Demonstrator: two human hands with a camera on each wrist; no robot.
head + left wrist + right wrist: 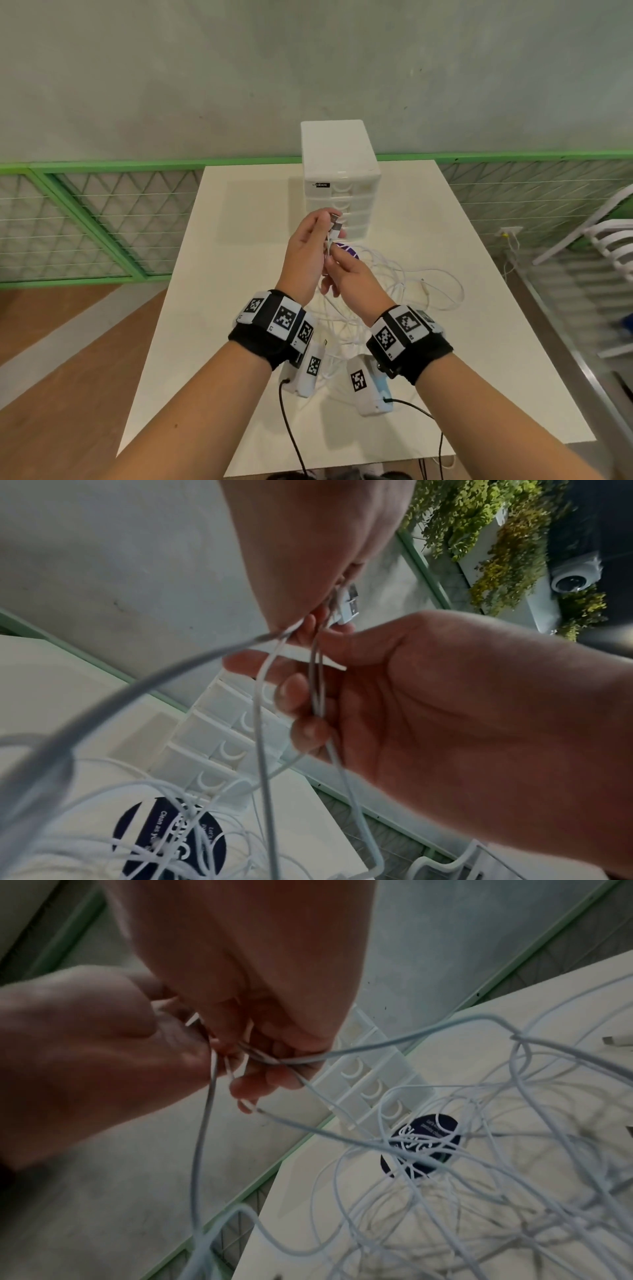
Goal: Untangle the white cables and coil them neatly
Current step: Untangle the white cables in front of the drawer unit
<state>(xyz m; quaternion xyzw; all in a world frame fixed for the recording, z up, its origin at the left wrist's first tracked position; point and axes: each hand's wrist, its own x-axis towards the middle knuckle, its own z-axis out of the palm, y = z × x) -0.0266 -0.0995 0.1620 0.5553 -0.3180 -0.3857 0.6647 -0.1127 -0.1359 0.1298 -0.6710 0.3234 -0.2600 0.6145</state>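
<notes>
Hands [305, 253] [349, 274] pinch thin, smooth white cables [411, 284], tangled loops.

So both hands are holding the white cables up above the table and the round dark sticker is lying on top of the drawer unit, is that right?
Not quite. The round dark sticker lies on the table in front of the drawer unit, not on top, as the head view shows. Both hands, left hand and right hand, do hold the white cables up.

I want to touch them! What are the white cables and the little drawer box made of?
The white cables look like soft rubbery plastic: thin, smooth, drooping in loose loops. Their plug tips look like shiny metal. The drawer box seems hard glossy plastic, with moulded handles.
</notes>
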